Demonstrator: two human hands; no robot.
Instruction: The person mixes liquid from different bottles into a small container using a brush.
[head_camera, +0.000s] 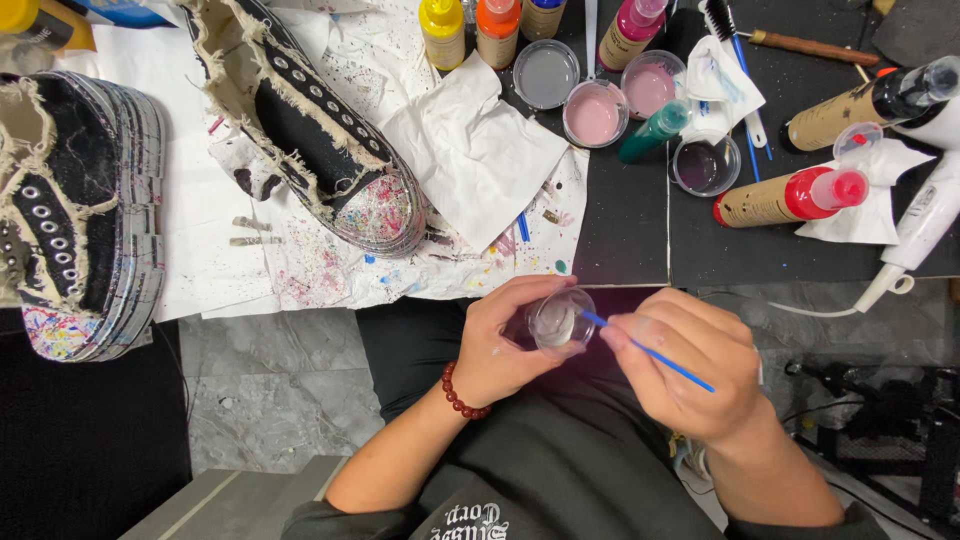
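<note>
Brush (648, 352) tip inside small clear cup (560, 318), bristles too blurred to make out; handle end hidden under right hand (690, 370) fingers; cup's far side covered by left hand (505, 345); cup contents can't tell; left shoe (75, 215) cut off by pic's left edge; hair dryer (925, 215) runs off right edge; bottle tops (497, 30) cropped at top; both forearms cut by bottom edge.

Dark sleeves — red bead bracelet (462, 397) (left wrist)
</note>
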